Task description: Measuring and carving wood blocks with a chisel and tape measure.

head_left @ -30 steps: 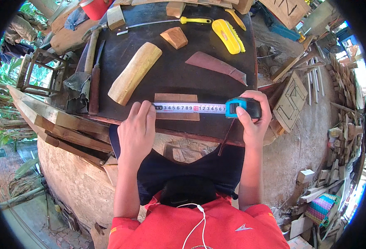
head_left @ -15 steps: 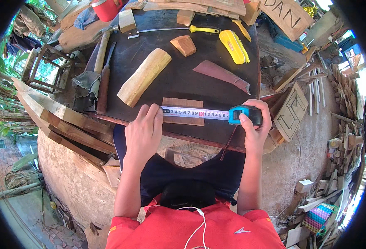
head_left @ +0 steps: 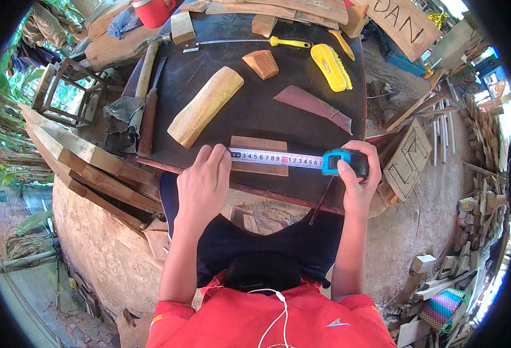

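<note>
Left fingers [head_left: 217,154] in a close pinch on the tape blade [head_left: 275,158], right fingers [head_left: 371,152] curled round its teal case [head_left: 349,156].

Yellow brush [head_left: 331,68] on worktop [head_left: 255,113], near dark red strip [head_left: 314,109]. Fat pale wood chunk [head_left: 206,107] lying slanted. Red mug [head_left: 150,13] far left. Colourful bag [head_left: 442,308] right.

Free room on the dark flat desk [head_left: 255,113] separates the pale rounded wooden block [head_left: 205,108] from the reddish-brown curved sheet [head_left: 313,108]; the straight white tape [head_left: 302,160] bars its near end.
</note>
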{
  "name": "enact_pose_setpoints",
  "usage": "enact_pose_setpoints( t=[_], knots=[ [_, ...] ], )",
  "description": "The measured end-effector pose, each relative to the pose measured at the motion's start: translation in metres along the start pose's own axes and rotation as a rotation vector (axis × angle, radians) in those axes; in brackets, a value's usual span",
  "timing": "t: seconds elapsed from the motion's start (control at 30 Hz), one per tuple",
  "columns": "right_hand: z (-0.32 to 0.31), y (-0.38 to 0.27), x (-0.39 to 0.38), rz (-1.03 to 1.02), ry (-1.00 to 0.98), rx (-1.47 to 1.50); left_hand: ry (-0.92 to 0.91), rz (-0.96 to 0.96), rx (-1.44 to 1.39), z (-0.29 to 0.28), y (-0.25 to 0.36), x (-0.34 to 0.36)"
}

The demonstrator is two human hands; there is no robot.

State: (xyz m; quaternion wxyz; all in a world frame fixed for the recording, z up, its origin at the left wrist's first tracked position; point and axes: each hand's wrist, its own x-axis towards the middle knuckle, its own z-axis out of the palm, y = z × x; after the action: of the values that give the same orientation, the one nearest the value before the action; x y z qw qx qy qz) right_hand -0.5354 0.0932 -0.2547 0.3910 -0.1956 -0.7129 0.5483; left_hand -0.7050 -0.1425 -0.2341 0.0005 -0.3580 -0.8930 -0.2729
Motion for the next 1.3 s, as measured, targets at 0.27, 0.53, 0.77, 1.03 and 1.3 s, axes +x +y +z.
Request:
enact_pose_setpoints(
  t=[0.27,0.53,0.77,1.03,1.3],
  knots=[
    [0.0,0.0,0.0,0.012,0.0,0.019,0.004,0.005,-0.004,0.0,0.0,0.001],
    [0.002,-0.001,0.001,0.007,0.007,0.019,-0.005,-0.017,-0.016,-0.001,0.001,0.001],
    [0.001,0.0,0.001,0.006,0.004,0.021,-0.01,-0.02,-0.01,-0.002,0.002,0.001],
    [0.009,-0.01,0.0,-0.005,-0.04,-0.029,0.034,-0.095,-0.168,-0.006,0.007,0.001],
    [0.047,-0.027,-0.008,0.129,-0.033,0.247,0.085,-0.061,-0.303,-0.032,0.042,0.003]
  ],
)
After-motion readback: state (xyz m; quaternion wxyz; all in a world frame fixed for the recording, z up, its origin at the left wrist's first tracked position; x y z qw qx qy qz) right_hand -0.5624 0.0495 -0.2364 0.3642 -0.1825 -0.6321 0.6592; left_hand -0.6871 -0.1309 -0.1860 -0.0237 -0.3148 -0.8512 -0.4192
